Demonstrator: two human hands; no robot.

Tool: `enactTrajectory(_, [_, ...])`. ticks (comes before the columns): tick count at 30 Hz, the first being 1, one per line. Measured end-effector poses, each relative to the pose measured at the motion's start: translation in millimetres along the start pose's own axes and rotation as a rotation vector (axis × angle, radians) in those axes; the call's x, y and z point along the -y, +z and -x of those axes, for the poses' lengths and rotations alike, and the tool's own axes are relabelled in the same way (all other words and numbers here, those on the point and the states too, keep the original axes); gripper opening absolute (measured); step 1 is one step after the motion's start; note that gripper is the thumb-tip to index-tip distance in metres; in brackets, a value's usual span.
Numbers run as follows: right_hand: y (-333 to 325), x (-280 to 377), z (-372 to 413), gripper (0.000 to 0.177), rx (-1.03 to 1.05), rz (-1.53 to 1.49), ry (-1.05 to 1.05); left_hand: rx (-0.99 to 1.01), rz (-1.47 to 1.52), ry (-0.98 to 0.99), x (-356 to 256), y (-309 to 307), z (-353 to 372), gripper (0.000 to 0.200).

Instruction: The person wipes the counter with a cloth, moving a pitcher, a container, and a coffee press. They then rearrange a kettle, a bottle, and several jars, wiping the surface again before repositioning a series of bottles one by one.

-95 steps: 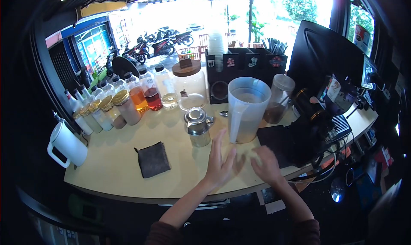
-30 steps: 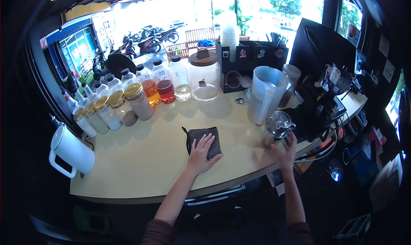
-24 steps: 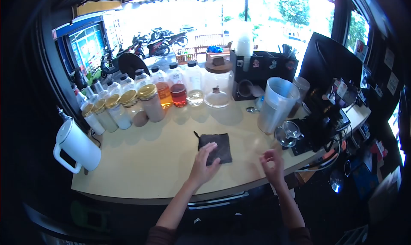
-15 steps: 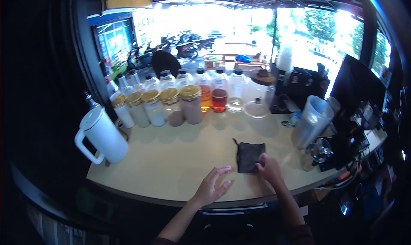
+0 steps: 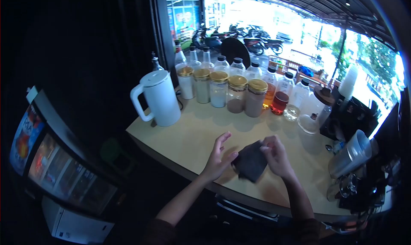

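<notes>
A folded dark grey cloth (image 5: 251,163) hangs tilted over the front part of the wooden counter (image 5: 171,144). Its upper right edge is pinched between the thumb and fingers of my right hand (image 5: 276,154). My left hand (image 5: 219,159) is open, fingers pointing up and apart, with the thumb tip right at the cloth's left edge. Beyond the hands stands a row of jars with gold lids, the nearest being a jar of brown powder (image 5: 256,100).
A white lidded pitcher (image 5: 162,100) stands at the counter's left end. Behind the jars are several black-capped bottles, one with red liquid (image 5: 280,100). Clear measuring jugs (image 5: 350,154) stand at the right. A display fridge (image 5: 68,168) is at the lower left.
The view has turned left, bringing the fridge in. My right hand has lifted and tilted the cloth, which lay flat on the counter before. My left hand is now closer to it.
</notes>
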State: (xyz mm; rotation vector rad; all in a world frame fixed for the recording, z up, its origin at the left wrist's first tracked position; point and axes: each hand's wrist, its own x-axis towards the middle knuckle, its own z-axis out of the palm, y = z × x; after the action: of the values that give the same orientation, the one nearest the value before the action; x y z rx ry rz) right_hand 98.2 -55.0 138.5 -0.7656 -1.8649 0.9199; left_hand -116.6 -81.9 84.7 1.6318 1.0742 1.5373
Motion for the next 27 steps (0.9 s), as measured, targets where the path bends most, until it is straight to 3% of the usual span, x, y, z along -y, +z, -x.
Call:
enactTrajectory(1, [8.8,13.1,-1.3,0.011,0.064,0.055,-0.077,-0.018,-0.02,0.0,1.7,-3.6,-0.9,0.055])
enactTrajectory(3, [24.8,18.6,-5.4,0.013,0.205,-0.039,-0.166,0.269,0.519,-0.247,-1.2,-12.6,1.3,0.062])
enactTrajectory(4, [31.5,21.2,-6.9,0.013,0.216,-0.061,-0.172,0.396,0.578,-0.38,-12.2,-24.4,5.4,0.058])
enactTrajectory(8, [47.3,34.2,-19.6,0.013,0.177,0.033,-0.326,0.295,0.233,-0.27,-31.6,-47.6,15.1,0.051])
enactTrajectory(11, [53.4,49.1,-38.6,0.013,0.048,0.129,-0.327,0.002,0.123,-0.068,-49.9,-62.7,-4.3,0.044])
enactTrajectory(13, [63.1,49.6,-61.1,0.013,-0.034,0.183,-0.296,-0.086,0.039,0.035,-47.3,-76.4,-28.3,0.046])
enactTrajectory(15, [76.0,24.9,-93.0,0.014,-0.181,0.29,-0.251,-0.101,0.022,0.139,-27.1,-93.5,-47.2,0.05])
enactTrajectory(17, [86.7,-9.9,-113.5,0.021,-0.154,0.425,-0.188,-0.266,-0.237,0.207,-17.8,-116.5,-55.4,0.053])
enactTrajectory(19, [103.5,-53.0,-117.1,0.036,-0.019,0.675,-0.374,-0.267,-0.242,0.211,-5.0,-153.1,-45.6,0.052])
enactTrajectory(20, [107.8,-65.4,-112.9,0.048,0.263,0.697,-0.25,-0.36,-0.345,0.308,6.0,-176.1,-37.9,0.052])
enactTrajectory(21, [117.8,-85.1,-105.2,0.048,0.249,0.699,-0.241,-0.451,-0.445,0.402,14.7,-200.2,-33.8,0.053])
enactTrajectory(23, [143.5,-121.3,-93.7,0.054,0.59,0.962,-0.178,-0.649,-0.526,0.42,21.1,-242.7,-30.1,0.052])
enactTrajectory(27, [187.4,-117.3,-118.3,0.058,0.517,0.961,0.04,-0.79,-0.495,0.282,47.2,-303.9,-54.3,0.055])
